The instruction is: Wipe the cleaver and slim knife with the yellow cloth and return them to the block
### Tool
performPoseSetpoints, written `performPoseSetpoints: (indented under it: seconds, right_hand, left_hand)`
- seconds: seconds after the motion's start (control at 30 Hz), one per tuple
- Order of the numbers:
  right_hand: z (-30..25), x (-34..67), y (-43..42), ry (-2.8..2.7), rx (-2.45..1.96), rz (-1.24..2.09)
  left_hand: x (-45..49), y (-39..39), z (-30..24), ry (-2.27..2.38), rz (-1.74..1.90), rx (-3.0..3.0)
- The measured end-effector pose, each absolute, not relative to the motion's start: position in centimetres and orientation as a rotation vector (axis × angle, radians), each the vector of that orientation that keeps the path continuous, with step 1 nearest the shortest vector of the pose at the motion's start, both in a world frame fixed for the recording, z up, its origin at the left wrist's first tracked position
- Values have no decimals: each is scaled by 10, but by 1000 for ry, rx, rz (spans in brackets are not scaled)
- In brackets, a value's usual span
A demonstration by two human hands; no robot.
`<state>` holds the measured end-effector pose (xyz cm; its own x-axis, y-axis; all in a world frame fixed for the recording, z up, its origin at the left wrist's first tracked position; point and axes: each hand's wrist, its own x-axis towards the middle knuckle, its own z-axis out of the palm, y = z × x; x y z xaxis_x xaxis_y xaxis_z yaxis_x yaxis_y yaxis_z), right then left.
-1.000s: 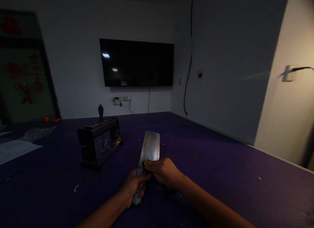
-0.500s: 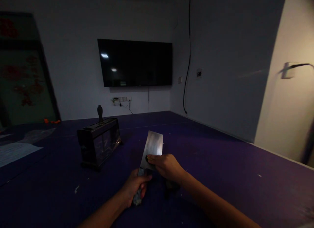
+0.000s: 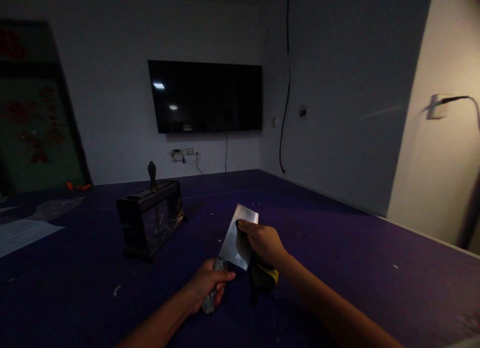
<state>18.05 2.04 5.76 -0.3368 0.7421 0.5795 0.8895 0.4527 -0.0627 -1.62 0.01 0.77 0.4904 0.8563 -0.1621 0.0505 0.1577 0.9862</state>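
Observation:
My left hand point(image 3: 210, 285) is closed round the grey patterned handle of a cleaver point(image 3: 231, 245). Its shiny broad blade points up and away to the right. My right hand point(image 3: 264, 243) is closed over the blade's right side, its fingertips over the flat of the metal. From under this hand sticks out a black-and-yellow tool point(image 3: 265, 278) that looks like a knife sharpener; most of it is hidden by the fingers. A dark bit with a yellow touch also shows at the fingertips. Both hands are just above the purple tabletop point(image 3: 318, 288).
Left of the hands stands a black box-like case point(image 3: 150, 218) with clear sides and a dark knob on top. Papers point(image 3: 26, 233) and clear plastic point(image 3: 56, 208) lie farther left. A television point(image 3: 206, 97) hangs on the wall. Small white scraps dot the surface.
My right hand has slid up and right along the blade, away from the handle. The cleaver has shifted slightly right, and more of the black-and-yellow tool shows.

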Motion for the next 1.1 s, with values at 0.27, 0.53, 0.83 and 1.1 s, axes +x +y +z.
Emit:
performPoseSetpoints:
  seconds: [0.27, 0.53, 0.83, 1.1]
  right_hand:
    - [60, 203, 31, -1976, -1518, -481]
    - [58, 211, 36, -1908, -1549, -529]
    - [56, 202, 31, -1991, -1576, -561]
    - [54, 178, 17, -2234, -1410, -431]
  left_hand:
    - [-13, -7, 15, 896, 624, 1354]
    - [-11, -9, 14, 937, 614, 1392]
    - [-10, -8, 12, 953, 634, 1369]
    - [-10, -4, 9, 928, 685, 1316]
